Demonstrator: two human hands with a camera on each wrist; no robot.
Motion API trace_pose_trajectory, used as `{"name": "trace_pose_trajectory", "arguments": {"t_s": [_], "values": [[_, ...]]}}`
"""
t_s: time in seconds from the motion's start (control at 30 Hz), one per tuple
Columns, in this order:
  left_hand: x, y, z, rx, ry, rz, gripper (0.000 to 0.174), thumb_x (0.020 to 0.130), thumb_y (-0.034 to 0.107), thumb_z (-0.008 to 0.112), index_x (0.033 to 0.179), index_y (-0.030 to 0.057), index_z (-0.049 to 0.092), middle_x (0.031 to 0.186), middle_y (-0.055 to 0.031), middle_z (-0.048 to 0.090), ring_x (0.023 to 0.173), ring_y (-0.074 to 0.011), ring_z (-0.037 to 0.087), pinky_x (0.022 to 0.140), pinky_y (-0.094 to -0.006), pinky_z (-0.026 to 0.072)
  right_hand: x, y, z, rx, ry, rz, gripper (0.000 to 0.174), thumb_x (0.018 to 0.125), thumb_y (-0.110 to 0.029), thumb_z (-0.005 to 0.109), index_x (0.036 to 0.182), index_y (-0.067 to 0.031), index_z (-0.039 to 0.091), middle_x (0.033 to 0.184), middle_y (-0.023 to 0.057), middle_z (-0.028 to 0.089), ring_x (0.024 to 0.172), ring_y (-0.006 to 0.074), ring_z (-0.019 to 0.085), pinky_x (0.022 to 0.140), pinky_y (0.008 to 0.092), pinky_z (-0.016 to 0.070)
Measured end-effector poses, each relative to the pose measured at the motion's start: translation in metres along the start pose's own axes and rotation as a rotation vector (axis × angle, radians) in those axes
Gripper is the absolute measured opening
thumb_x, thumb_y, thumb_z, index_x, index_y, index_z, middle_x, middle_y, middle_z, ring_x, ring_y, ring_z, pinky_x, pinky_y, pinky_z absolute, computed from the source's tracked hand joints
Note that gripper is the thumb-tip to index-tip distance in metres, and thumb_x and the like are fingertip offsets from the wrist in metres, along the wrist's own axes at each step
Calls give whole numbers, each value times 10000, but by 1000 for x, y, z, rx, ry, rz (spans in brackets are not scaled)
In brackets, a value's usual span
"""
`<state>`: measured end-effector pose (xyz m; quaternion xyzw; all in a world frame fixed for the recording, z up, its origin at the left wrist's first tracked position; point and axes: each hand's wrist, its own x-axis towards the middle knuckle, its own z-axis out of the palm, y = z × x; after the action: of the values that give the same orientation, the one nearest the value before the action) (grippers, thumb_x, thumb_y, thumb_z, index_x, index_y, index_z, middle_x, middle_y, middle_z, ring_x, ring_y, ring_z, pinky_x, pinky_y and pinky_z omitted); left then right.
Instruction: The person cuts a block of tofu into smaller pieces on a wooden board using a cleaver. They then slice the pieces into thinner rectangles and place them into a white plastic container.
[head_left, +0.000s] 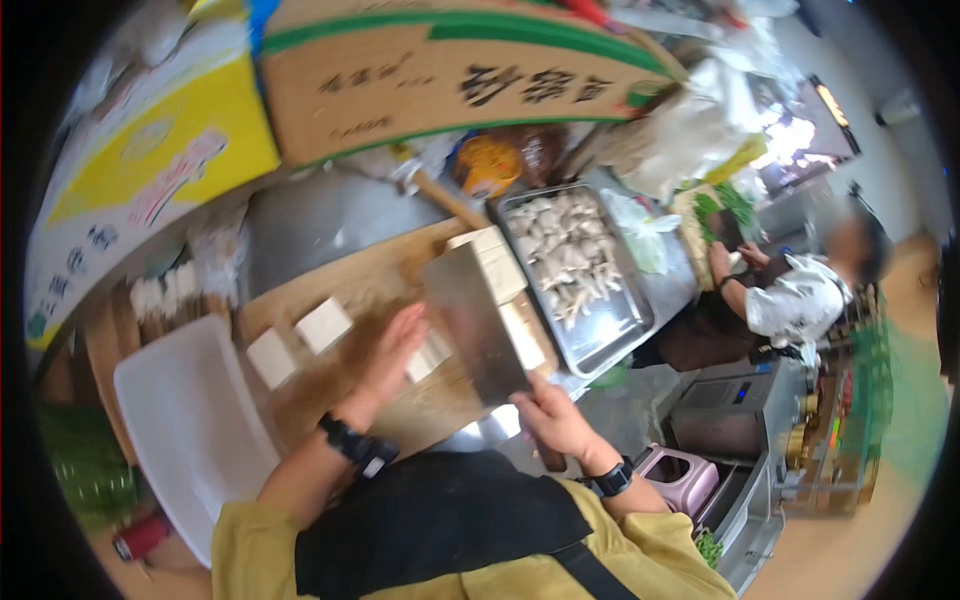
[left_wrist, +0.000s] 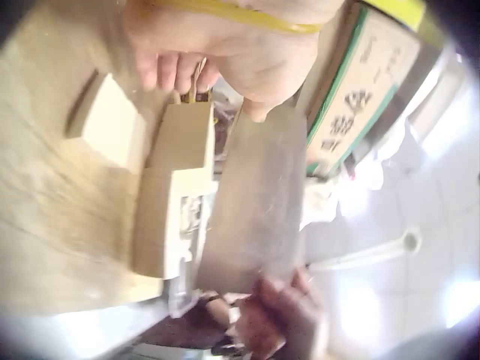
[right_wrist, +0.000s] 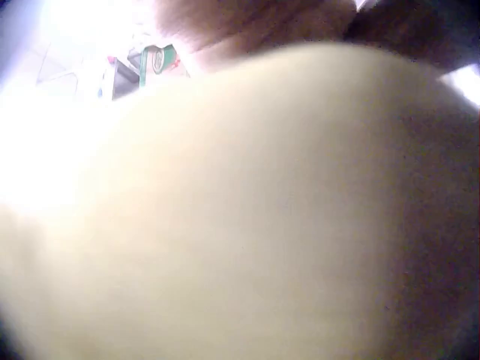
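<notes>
My right hand [head_left: 557,420] grips a cleaver by its handle. The broad metal blade [head_left: 475,330] slants over the cutting board [head_left: 330,400], overlapping white blocks that look like tofu [head_left: 490,262]. My left hand [head_left: 392,355] has its fingers extended, beside a partly covered white block [head_left: 428,357]. In the left wrist view, the thumb of that hand [left_wrist: 255,56] comes right at the top of the blade [left_wrist: 259,195]. Two separate white blocks [head_left: 323,326] lie farther left on the board. A pale blurred surface fills most of the right wrist view.
A metal tray [head_left: 637,312] of pale torn pieces, probably mushrooms, stands right of the board. At left sits a white plastic bin [head_left: 190,420]. Cardboard boxes [head_left: 450,80] line the back. Another person [head_left: 795,300] works at the right with greens [head_left: 735,205].
</notes>
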<state>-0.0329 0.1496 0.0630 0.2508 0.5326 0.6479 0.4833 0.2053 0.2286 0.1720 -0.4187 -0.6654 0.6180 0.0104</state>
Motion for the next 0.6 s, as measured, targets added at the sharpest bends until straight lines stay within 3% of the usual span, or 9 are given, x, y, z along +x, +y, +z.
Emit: {"name": "trace_pose_trajectory", "arguments": {"t_s": [0.03,0.07,0.13,0.23,0.4,0.53,0.6], "values": [[3,-1,-13,-321,-187,-101,464,967,415,496,1303,96,476,1301,-81,517,1174,-257,495,1013,-405,386,-2,5,-2,149,-68,23,186,989,-123,485,1146,-23,488,600,-19,521,522,61,529,471,236,451],[8,-2,-19,-632,-397,-222,466,1011,418,404,1340,92,450,1330,-81,506,1202,-242,494,1030,-397,386,-3,7,-4,225,-133,49,212,989,-147,491,1176,-49,469,599,-6,526,507,78,530,461,237,437],[-11,51,6,-774,-338,-322,453,1017,386,389,1355,86,419,1332,-106,518,1185,-230,518,1023,-373,402,-2,9,-2,370,-230,121,297,991,-185,491,1268,-110,416,571,-15,493,482,86,501,463,234,421],[-14,41,10,-702,-316,-287,430,1012,338,428,1358,81,436,1299,-82,543,1205,-231,508,1024,-401,412,-5,9,2,522,-279,-5,430,1000,-134,451,1404,-88,312,540,-26,460,447,61,446,429,200,378],[-12,33,6,-639,-270,-281,381,986,227,515,1327,64,472,1306,-76,541,1169,-243,533,988,-405,454,-11,11,3,604,-296,-28,391,996,-110,443,1379,-81,367,558,-40,453,443,45,439,420,193,376],[5,25,-4,-554,-207,-280,340,976,168,534,1283,26,505,1163,-99,601,1031,-220,603,879,-349,523,-11,24,-5,585,-224,-17,353,963,-139,460,1294,-32,399,554,-27,468,435,71,460,405,220,394],[25,21,-2,-337,-120,-232,322,974,129,524,1272,10,508,1118,-104,613,967,-201,620,825,-309,535,-20,12,-12,587,-136,-1,336,964,-142,460,1283,-46,416,565,-33,472,441,66,459,407,217,390]]}}
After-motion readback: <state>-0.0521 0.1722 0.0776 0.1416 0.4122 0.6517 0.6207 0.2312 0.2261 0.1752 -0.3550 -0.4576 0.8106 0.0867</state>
